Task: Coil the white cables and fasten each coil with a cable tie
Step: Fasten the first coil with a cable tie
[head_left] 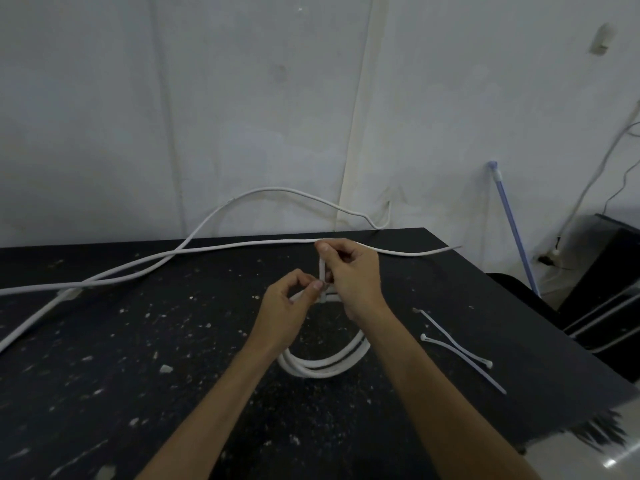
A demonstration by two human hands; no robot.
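Observation:
A coil of white cable (320, 367) lies on the black table (138, 341) between my forearms. A white cable tie (322, 271) wraps the coil's far side, its tail standing upright. My left hand (287, 310) pinches the tie's head at the coil. My right hand (349, 271) pinches the tail between thumb and fingers just above it. Two loose white cables (207, 249) cross at the left and run along the back of the table. Two spare cable ties (457, 348) lie crossed on the table to the right.
White specks and crumbs dot the tabletop. The table's right edge (519, 306) falls off to a floor with a black stand. A blue rod (512, 226) leans on the wall at the right. A pale wall stands behind the table.

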